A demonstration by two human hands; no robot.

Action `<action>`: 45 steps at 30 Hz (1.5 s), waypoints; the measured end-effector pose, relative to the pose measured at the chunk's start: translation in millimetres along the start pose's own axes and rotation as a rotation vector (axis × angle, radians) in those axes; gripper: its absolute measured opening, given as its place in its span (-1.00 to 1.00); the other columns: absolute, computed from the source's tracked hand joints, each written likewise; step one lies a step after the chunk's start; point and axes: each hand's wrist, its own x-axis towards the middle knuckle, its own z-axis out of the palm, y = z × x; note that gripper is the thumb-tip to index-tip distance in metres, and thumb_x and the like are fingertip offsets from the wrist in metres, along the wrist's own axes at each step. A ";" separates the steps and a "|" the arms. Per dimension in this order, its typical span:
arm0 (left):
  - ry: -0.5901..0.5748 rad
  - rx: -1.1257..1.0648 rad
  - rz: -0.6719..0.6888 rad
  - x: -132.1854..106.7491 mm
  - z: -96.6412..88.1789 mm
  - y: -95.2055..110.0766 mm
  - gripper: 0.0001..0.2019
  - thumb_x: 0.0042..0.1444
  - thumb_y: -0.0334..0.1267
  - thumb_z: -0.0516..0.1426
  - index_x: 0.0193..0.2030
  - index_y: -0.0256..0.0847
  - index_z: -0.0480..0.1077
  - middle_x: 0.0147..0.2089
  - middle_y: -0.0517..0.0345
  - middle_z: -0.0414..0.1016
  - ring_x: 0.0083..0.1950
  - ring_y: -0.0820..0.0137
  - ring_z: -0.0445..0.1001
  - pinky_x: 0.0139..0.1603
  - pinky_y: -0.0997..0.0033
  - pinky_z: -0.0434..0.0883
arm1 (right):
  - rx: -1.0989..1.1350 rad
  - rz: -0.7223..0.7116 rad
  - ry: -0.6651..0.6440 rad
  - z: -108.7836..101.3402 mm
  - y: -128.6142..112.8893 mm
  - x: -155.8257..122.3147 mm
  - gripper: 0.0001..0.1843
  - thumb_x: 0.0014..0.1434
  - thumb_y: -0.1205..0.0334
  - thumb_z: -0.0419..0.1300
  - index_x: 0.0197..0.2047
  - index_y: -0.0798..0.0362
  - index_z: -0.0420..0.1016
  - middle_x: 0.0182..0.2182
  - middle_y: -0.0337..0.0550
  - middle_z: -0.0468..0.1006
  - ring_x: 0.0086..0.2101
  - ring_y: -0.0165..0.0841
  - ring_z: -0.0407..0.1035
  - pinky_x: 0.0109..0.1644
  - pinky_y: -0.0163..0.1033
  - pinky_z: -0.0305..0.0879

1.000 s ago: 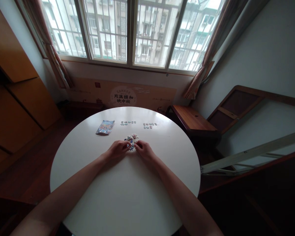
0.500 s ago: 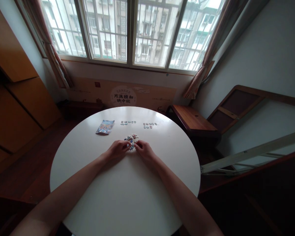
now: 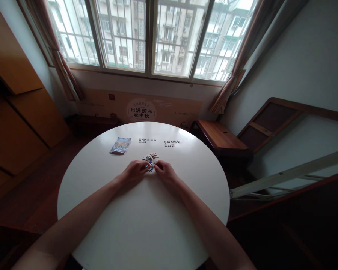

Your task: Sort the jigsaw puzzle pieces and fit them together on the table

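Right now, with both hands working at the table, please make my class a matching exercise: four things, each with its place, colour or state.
1. packet
2. pile of puzzle pieces
3. table
4. cupboard

A. round and white
B. orange-brown, at the room's left side
C. at the fingertips of the left hand and right hand
D. lying flat, colourfully printed

Pairs: 1-D, 2-C, 3-A, 4-B

From your head, this single view looks forward and down across the round, glossy white table (image 3: 146,221), facing the wide, barred glass window (image 3: 150,41).
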 end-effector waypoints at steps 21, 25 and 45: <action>0.006 -0.002 0.000 0.9 1.1 -1.0 -0.82 0.11 -0.26 0.10 -0.24 -0.23 0.52 -0.58 0.27 0.38 -0.57 0.58 0.23 -0.47 0.61 0.15 | 0.003 -0.001 0.002 -0.2 1.0 0.1 -0.74 0.13 0.11 0.08 -0.44 0.12 0.42 -0.56 -0.27 0.35 -0.50 -0.46 0.15 -0.40 -0.37 0.08; -0.001 0.004 0.001 1.2 -0.3 0.8 -0.82 0.11 -0.26 0.10 -0.24 -0.23 0.52 -0.58 0.27 0.38 -0.57 0.58 0.22 -0.47 0.61 0.15 | 0.008 -0.007 0.009 -0.6 -0.6 0.4 -0.75 0.12 0.12 0.09 -0.45 0.12 0.41 -0.56 -0.28 0.35 -0.50 -0.47 0.16 -0.39 -0.37 0.08; -0.032 0.040 -0.018 1.2 -0.8 2.9 -0.81 0.12 -0.23 0.10 -0.26 -0.20 0.52 -0.54 0.24 0.44 -0.54 0.54 0.28 -0.44 0.58 0.14 | 0.002 0.008 -0.007 -2.4 -3.0 -0.7 -0.74 0.13 0.11 0.08 -0.43 0.12 0.43 -0.54 -0.26 0.37 -0.48 -0.46 0.18 -0.40 -0.37 0.08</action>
